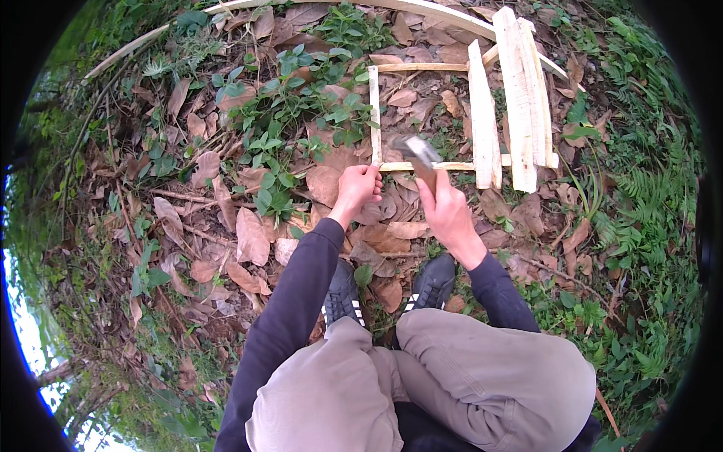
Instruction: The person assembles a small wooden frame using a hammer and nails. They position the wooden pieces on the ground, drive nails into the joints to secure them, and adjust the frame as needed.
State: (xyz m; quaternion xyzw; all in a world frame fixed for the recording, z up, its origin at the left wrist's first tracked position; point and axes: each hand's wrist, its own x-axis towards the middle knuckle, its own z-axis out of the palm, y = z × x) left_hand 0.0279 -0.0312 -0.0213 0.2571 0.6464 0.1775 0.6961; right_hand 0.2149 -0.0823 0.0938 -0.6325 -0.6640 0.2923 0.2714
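A frame of thin pale wooden strips (433, 166) lies on the leaf-covered ground ahead of me. At its near left corner is my left hand (359, 190), fingers closed against the end of the side strip (375, 113). Whether they pinch a small thing there is too small to tell. Wrapped round the handle of a hammer (419, 154), my right hand (449, 211) is just right of that corner. The hammer's metal head is raised over the near strip and slightly blurred. Wider pale boards (484, 113) lie across the frame's right end.
More rough boards (525, 98) overlap at the right, beside the frame. A long curved strip of wood (422, 9) arcs along the far side. Dry brown leaves (252, 235), twigs and green plants (282, 124) cover the ground. My shoes (431, 282) are close behind my hands.
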